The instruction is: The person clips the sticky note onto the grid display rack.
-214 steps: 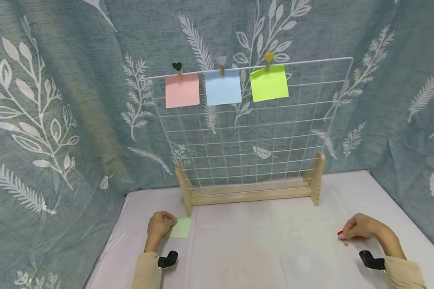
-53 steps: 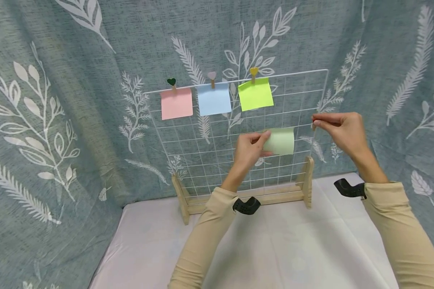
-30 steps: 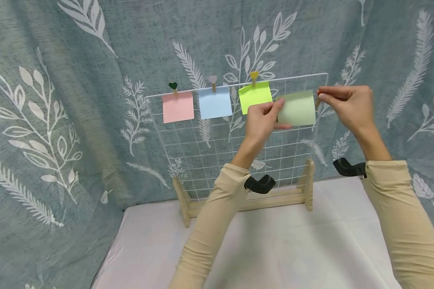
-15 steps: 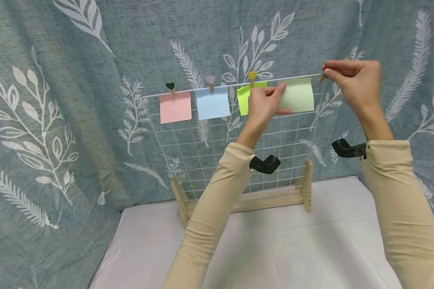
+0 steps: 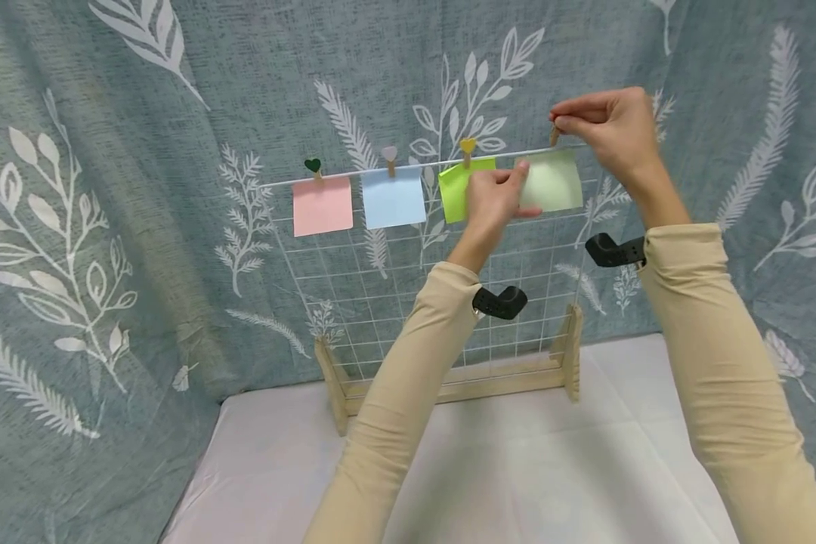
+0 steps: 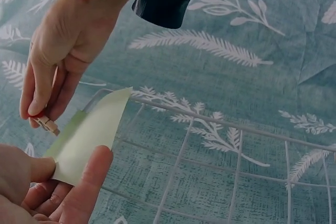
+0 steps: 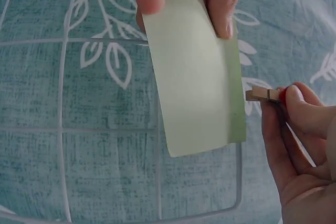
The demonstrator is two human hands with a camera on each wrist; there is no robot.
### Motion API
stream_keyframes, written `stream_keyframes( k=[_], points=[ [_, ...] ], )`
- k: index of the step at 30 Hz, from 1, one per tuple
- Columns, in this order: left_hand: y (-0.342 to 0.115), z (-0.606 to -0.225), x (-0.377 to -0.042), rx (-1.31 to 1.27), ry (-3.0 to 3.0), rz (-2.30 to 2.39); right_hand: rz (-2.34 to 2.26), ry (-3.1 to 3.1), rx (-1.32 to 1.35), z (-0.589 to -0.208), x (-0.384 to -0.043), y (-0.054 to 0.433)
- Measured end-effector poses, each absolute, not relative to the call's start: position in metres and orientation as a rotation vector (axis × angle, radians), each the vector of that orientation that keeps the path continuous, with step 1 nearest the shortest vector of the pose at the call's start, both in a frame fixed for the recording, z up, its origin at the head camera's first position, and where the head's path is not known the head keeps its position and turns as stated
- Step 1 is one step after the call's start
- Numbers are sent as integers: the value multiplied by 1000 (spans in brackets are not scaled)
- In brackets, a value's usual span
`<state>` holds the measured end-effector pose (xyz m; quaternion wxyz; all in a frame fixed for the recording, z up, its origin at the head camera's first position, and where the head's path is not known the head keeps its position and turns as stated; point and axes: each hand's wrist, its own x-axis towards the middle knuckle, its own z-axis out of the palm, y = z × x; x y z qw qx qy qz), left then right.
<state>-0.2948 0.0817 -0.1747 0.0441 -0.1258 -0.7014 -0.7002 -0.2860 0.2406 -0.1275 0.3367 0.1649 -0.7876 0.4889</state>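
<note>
My left hand (image 5: 495,202) pinches the left edge of a pale green sticky note (image 5: 553,181), holding it against the top of the white wire grid (image 5: 394,287). In the right wrist view a darker strip runs along one edge of the pale green sticky note (image 7: 194,77). Above the top wire, my right hand (image 5: 612,130) pinches a small wooden clothespin (image 5: 554,136) with a red top. In the left wrist view the tip of the clothespin (image 6: 48,124) points at the note's edge, apart from it or barely touching; I cannot tell which.
Pink (image 5: 323,207), blue (image 5: 394,198) and bright green (image 5: 452,198) sticky notes hang from the top wire by heart-topped clothespins. A wooden base (image 5: 496,387) carries the grid on a white-covered table (image 5: 272,461). Patterned curtain (image 5: 177,302) surrounds it.
The pale green note was lifted from the table and raised to the grid's top wire by my left hand. My right hand brought the clothespin up, then leftward above the note.
</note>
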Motion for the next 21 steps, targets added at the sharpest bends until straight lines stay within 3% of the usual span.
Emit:
stream_keyframes(
  k=[21],
  points=[
    [95, -177, -298, -328, -1910, -2370, 1259, -2198, 388, -122, -286, 238]
  ],
)
